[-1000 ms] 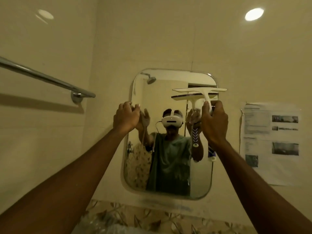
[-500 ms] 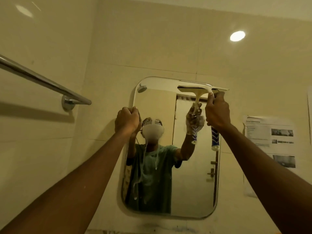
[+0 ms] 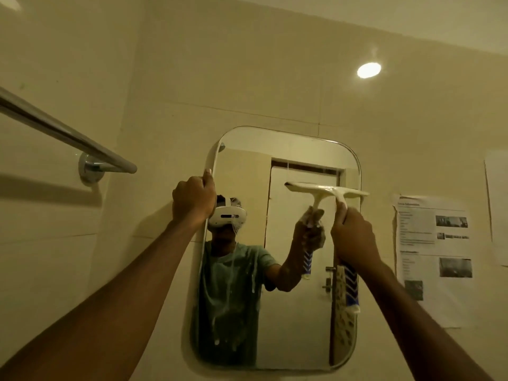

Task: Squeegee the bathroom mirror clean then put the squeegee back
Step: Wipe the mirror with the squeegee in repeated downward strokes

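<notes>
A rounded rectangular mirror [image 3: 291, 312] hangs on the tiled wall ahead, with soapy streaks running down its lower left part. My right hand [image 3: 354, 237] grips the blue-and-white handle of a white squeegee [image 3: 327, 189], whose blade lies flat against the upper right part of the glass. My left hand [image 3: 193, 198] is closed around the mirror's upper left edge. The glass reflects a person with a headset and both arms.
A chrome towel bar [image 3: 68, 136] juts from the left wall at hand height. Printed paper sheets [image 3: 434, 259] are stuck to the wall right of the mirror. A bright light spot [image 3: 369, 70] shows on the wall above.
The squeegee blade has come down from the mirror's top edge to about a quarter of the way down the glass. My left hand stays on the mirror's left edge.
</notes>
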### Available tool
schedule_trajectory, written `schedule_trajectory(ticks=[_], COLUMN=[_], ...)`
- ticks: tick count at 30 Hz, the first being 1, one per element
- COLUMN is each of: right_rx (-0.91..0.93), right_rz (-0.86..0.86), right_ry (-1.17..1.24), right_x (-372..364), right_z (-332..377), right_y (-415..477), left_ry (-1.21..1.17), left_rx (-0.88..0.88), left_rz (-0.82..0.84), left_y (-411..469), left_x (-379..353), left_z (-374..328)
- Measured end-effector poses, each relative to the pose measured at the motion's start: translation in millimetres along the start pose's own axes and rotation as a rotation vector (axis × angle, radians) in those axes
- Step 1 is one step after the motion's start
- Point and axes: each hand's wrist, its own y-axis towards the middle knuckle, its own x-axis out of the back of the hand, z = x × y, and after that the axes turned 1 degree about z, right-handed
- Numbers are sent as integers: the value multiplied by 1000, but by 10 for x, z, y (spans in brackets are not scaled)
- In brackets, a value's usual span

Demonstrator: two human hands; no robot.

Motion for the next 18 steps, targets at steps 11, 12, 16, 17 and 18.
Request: schedule_trajectory(ticks=[11,12,16,17,18], right_rx=[60,47,69,92,99], right_rz=[-5,0,-43,-43,-37], right_ry=[-95,-96,-58,-52,-44], right_x=[488,470,271,208,153], right_z=[674,667,462,385,308], right_y=[1011,1038,837,715,567], left_ry=[-5,-1,-9,-7,-6], left_rx=[-115,-120,-143,-148,-154], left_rz=[-59,-68,-80,-86,-95], left_y=[-2,-4,-18,-21,-25], left_x=[-66,-74,-118,-119,-120], left_z=[78,80,99,103,105])
